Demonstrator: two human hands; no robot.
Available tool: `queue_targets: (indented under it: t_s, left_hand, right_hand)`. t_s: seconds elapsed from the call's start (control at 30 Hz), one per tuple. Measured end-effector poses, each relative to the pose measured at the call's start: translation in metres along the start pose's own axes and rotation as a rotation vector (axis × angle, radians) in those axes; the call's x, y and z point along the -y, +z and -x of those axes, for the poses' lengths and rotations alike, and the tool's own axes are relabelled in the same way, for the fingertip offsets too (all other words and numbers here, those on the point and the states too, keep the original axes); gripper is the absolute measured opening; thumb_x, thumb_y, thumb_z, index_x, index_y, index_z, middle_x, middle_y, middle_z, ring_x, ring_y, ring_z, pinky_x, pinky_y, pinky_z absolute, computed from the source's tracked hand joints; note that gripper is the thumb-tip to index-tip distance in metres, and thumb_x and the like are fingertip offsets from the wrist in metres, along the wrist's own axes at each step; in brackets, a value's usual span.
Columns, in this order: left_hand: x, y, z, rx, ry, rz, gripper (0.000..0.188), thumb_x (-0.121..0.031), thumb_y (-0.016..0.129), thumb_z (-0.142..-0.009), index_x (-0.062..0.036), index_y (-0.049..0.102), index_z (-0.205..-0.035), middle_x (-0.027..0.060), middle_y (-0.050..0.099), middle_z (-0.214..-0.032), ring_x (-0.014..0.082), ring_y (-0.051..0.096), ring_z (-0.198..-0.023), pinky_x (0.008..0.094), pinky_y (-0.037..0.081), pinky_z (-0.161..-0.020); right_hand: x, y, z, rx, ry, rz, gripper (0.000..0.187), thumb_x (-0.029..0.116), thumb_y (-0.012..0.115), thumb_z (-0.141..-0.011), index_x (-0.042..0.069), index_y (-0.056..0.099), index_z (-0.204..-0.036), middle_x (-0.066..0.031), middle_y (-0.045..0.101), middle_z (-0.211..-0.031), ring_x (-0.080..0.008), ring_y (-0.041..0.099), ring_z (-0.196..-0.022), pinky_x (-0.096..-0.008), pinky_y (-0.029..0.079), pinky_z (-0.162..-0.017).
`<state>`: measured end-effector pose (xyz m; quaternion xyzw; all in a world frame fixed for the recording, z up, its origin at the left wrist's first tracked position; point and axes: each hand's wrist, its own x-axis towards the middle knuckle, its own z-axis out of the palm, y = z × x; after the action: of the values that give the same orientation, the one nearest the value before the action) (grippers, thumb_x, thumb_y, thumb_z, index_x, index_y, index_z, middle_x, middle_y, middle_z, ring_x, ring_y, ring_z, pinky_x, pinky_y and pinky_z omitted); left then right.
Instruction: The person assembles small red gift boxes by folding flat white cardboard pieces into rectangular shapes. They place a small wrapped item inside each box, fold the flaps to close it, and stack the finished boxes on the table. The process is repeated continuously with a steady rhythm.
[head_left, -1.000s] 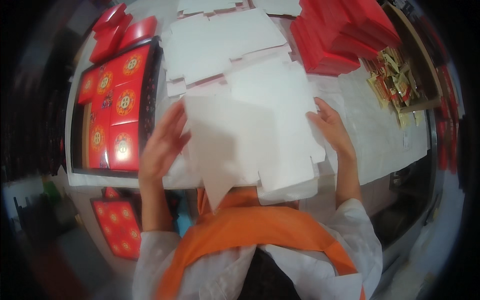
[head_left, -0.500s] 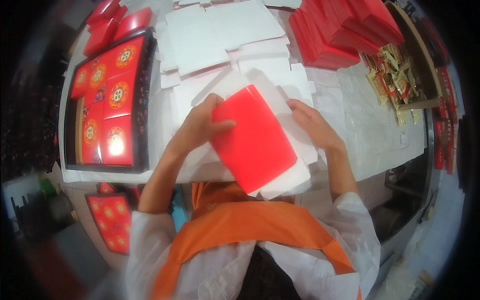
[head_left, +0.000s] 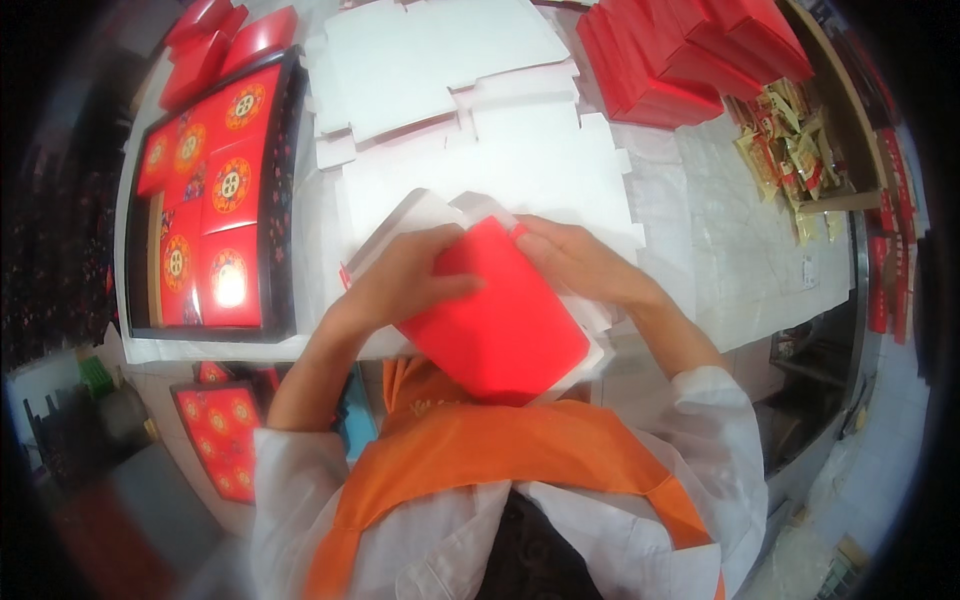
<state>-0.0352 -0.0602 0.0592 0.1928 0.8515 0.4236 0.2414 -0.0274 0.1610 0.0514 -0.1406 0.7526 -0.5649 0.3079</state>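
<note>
A red cardboard box blank (head_left: 505,320) with white inner flaps is tilted in front of my body, over the near edge of the table. My left hand (head_left: 415,270) grips its left side, thumb lying on the red face and fingers hidden behind. At the upper right corner, my right hand (head_left: 570,255) closes on a flap, fingertips bent round the edge. White flaps stick out beyond the far side and the lower right. Flat white box blanks (head_left: 540,170) lie stacked just past my hands.
On the left stands a black-edged tray (head_left: 280,250) of red boxes with round gold emblems. Finished red boxes (head_left: 650,75) are piled at the far right, beside small wrapped packets (head_left: 790,150) and an open carton (head_left: 850,190). Another tray of red boxes (head_left: 218,440) sits below the table.
The red blank has come slightly nearer to me. My right hand has moved left and inward from the side onto its upper corner, taking hold of a flap there.
</note>
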Motion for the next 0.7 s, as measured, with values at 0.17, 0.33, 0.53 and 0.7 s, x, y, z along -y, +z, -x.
queue_targets:
  t_s: [0.17, 0.33, 0.53, 0.7]
  left_hand:
    - [-0.001, 0.003, 0.002, -0.02, -0.099, 0.117, 0.027, -0.019, 0.064, -0.072, 0.0037, 0.057, -0.084, 0.0137, 0.057, -0.071, 0.0186, 0.054, -0.064, 0.0285, 0.044, -0.061]
    - [-0.004, 0.003, 0.001, -0.029, -0.075, 0.095, 0.025, -0.019, 0.062, -0.074, 0.0038, 0.057, -0.083, 0.0119, 0.058, -0.069, 0.0179, 0.054, -0.062, 0.0282, 0.044, -0.06]
    - [-0.004, 0.005, -0.001, -0.059, -0.081, 0.141, 0.025, -0.019, 0.06, -0.075, 0.0043, 0.059, -0.085, 0.0126, 0.059, -0.071, 0.0176, 0.055, -0.063, 0.028, 0.044, -0.061]
    - [-0.006, 0.003, 0.003, -0.055, -0.106, 0.204, 0.028, -0.019, 0.06, -0.076, 0.0048, 0.059, -0.089, 0.012, 0.06, -0.073, 0.0158, 0.056, -0.066, 0.0274, 0.045, -0.063]
  right_hand:
    - [-0.002, 0.011, 0.002, -0.069, 0.039, 0.075, 0.039, 0.028, 0.033, -0.091, 0.005, 0.043, -0.121, -0.0165, 0.055, -0.107, -0.0245, 0.052, -0.098, -0.0323, 0.039, -0.085]
    - [0.0, 0.01, -0.001, -0.019, 0.047, 0.053, 0.041, 0.03, 0.033, -0.091, 0.008, 0.04, -0.126, -0.0189, 0.055, -0.108, -0.0279, 0.052, -0.099, -0.0318, 0.039, -0.087]
    - [0.008, 0.021, 0.003, -0.145, 0.007, 0.048, 0.041, 0.029, 0.033, -0.091, 0.008, 0.039, -0.126, -0.0218, 0.053, -0.108, -0.0317, 0.052, -0.101, -0.0332, 0.04, -0.085]
    - [0.01, 0.027, 0.013, -0.16, -0.022, 0.118, 0.04, 0.024, 0.034, -0.092, 0.005, 0.036, -0.127, -0.0229, 0.051, -0.112, -0.0345, 0.051, -0.103, -0.0343, 0.041, -0.086]
